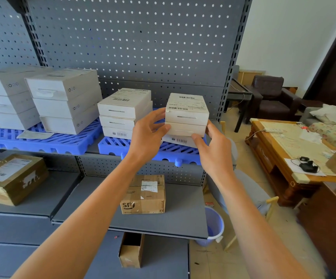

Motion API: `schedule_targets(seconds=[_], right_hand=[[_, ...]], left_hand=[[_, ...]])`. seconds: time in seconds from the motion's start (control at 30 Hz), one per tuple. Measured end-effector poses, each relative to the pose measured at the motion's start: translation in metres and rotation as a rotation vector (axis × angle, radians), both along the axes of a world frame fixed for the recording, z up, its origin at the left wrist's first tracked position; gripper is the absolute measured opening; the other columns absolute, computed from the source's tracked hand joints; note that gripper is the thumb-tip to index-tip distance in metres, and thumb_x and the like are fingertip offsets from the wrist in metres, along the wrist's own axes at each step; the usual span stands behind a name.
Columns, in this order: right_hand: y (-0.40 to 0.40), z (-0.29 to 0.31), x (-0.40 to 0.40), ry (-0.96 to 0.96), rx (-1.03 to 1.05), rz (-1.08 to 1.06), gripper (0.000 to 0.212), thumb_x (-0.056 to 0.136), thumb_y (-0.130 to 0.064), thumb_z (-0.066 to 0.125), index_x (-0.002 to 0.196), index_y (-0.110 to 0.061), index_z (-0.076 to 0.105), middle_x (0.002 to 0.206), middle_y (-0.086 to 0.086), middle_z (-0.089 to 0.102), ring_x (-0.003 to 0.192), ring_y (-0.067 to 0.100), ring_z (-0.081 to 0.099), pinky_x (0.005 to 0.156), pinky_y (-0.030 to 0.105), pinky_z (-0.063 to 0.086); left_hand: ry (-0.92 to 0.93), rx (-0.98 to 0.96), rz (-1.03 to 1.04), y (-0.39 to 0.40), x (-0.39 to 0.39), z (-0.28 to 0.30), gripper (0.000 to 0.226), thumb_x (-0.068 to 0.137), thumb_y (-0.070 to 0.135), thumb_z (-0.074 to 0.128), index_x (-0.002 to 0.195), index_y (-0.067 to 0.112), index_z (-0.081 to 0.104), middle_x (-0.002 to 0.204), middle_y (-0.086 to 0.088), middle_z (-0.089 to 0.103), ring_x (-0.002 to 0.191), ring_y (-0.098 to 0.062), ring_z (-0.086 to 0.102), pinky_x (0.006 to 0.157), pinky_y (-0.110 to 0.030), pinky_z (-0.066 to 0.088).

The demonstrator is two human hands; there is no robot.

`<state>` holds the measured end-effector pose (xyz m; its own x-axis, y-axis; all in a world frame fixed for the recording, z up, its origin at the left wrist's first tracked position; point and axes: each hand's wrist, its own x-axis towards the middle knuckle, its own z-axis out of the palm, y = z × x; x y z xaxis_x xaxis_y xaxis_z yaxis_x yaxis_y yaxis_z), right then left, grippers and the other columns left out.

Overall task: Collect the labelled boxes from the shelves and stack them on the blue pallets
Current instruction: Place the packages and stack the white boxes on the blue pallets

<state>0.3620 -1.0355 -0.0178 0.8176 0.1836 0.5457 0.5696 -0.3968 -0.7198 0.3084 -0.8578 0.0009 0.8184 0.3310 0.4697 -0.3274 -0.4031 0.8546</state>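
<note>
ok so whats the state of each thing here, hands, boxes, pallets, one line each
left hand: fingers on the left side of the right stack
right hand: fingers on that stack's right side
right stack: three white boxes, on the right pallet
middle stack: three white boxes, untouched, same pallet
right pallet: on the shelf
left pallet: holds two taller stacks
brown box: taped shut, lower shelf
small carton: open, lowest shelf

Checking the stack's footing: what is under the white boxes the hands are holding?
A third white box lies beneath the held boxes, resting on the blue pallet. The contact between them is hidden by the fingers.
</note>
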Motion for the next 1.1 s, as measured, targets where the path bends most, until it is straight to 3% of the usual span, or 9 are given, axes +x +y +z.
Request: schedule_targets(seconds=[0.17, 0.27, 0.57, 0.7, 0.9, 1.1], right_hand=[[0.001, -0.002, 0.001, -0.021, -0.039, -0.036, 0.047, 0.098, -0.019, 0.061, 0.144, -0.023, 0.051, 0.129, -0.006, 0.067, 0.113, 0.009, 0.062, 0.077, -0.001, 0.040], [0.003, -0.005, 0.001, -0.022, -0.039, -0.048, 0.047, 0.098, -0.019, 0.061, 0.144, -0.022, 0.050, 0.130, -0.006, 0.066, 0.115, 0.010, 0.062, 0.076, -0.004, 0.039], [0.005, -0.004, 0.001, -0.018, -0.040, -0.067, 0.045, 0.098, -0.017, 0.061, 0.142, -0.020, 0.052, 0.130, -0.002, 0.067, 0.116, 0.013, 0.062, 0.073, -0.008, 0.035], [0.007, -0.006, 0.001, -0.017, -0.056, -0.078, 0.043, 0.098, -0.018, 0.061, 0.140, -0.019, 0.053, 0.128, -0.001, 0.067, 0.114, 0.014, 0.063, 0.070, -0.008, 0.035], [0.007, -0.009, -0.001, -0.035, -0.084, -0.112, 0.040, 0.098, -0.016, 0.060, 0.138, -0.015, 0.057, 0.118, 0.001, 0.071, 0.090, 0.002, 0.056, 0.067, -0.009, 0.034], [0.005, -0.010, -0.002, -0.033, -0.079, -0.102, 0.038, 0.098, -0.015, 0.060, 0.136, -0.016, 0.059, 0.116, 0.002, 0.072, 0.101, 0.015, 0.067, 0.066, -0.008, 0.037]], left_hand=[[0.035, -0.021, -0.037, -0.001, 0.004, 0.005, 0.043, 0.100, -0.001, 0.053, 0.136, 0.023, 0.058, 0.121, 0.018, 0.066, 0.109, 0.009, 0.062, 0.088, -0.014, 0.054], [0.046, -0.032, -0.038, -0.003, 0.004, 0.003, 0.046, 0.101, -0.002, 0.051, 0.134, 0.030, 0.056, 0.117, 0.024, 0.065, 0.105, 0.016, 0.060, 0.086, -0.010, 0.052], [0.050, -0.010, -0.008, -0.003, 0.009, 0.006, 0.050, 0.099, -0.006, 0.049, 0.123, 0.038, 0.057, 0.112, 0.027, 0.065, 0.106, 0.013, 0.061, 0.088, -0.011, 0.052], [0.044, 0.003, 0.002, -0.001, 0.012, 0.003, 0.047, 0.100, -0.004, 0.050, 0.133, 0.028, 0.060, 0.114, 0.023, 0.067, 0.110, 0.008, 0.061, 0.092, -0.015, 0.053], [0.053, 0.029, -0.009, -0.001, 0.014, 0.003, 0.048, 0.100, -0.005, 0.047, 0.139, 0.021, 0.059, 0.124, 0.013, 0.068, 0.117, 0.002, 0.061, 0.098, -0.017, 0.051], [0.068, 0.030, -0.006, 0.000, 0.014, 0.003, 0.048, 0.101, -0.004, 0.047, 0.139, 0.022, 0.059, 0.123, 0.017, 0.068, 0.117, 0.006, 0.059, 0.101, -0.019, 0.050]])
